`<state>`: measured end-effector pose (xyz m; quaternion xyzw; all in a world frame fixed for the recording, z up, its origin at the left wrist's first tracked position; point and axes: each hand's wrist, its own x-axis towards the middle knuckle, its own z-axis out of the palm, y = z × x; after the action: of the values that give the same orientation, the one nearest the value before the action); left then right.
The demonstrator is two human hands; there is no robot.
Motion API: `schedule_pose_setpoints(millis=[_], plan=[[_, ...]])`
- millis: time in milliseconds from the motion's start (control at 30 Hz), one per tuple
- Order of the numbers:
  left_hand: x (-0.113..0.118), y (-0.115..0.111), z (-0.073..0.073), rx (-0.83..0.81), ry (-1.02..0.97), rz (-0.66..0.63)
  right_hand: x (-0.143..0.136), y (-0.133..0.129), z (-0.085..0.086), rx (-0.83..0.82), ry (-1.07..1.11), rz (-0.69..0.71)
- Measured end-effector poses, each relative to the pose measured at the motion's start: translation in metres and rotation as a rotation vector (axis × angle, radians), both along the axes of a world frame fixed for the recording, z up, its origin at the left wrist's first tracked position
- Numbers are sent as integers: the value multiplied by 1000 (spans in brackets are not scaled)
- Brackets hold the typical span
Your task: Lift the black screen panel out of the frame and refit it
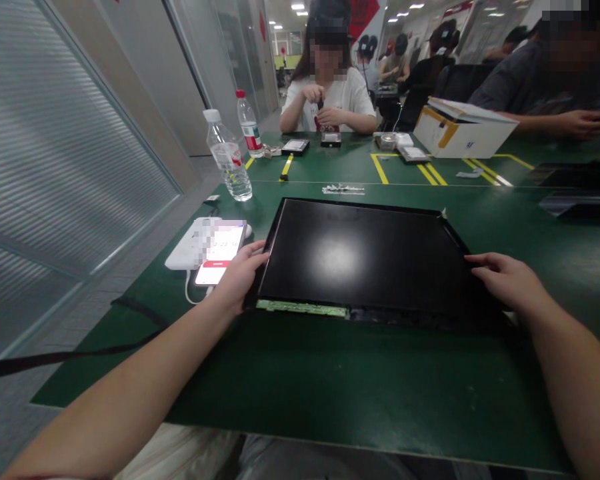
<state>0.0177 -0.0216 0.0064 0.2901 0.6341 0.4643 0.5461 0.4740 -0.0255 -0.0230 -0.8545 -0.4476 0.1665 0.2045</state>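
A black LCD screen panel (375, 260) lies face up before me, with a green circuit strip (303, 308) showing along its near left edge. My left hand (243, 273) grips the panel's left side, thumb on the rim and the other fingers partly hidden at the edge. On the opposite side, my right hand (505, 280) holds the right edge, its fingertips at the frame. Whether the panel rests fully on the table or is slightly raised I cannot tell.
Left of the panel, a lit phone (223, 253) lies against a white device (185, 250) with a cable. Two water bottles (230, 163) stand behind. Several hard drives (295, 147) and a white box (465, 130) sit farther back on the green table (355, 387). A person (330, 100) works opposite.
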Motion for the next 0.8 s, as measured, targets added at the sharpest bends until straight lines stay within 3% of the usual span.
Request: schedule_pose_setpoints(millis=[333, 567, 800], plan=[[-1, 2, -5, 1, -103, 26, 2, 0, -2, -12, -24, 13], [-2, 0, -5, 29, -106, -41, 8, 0, -7, 40, -8, 22], [-4, 1, -6, 29, -110, -63, 4, 1, -4, -9, 18, 0]])
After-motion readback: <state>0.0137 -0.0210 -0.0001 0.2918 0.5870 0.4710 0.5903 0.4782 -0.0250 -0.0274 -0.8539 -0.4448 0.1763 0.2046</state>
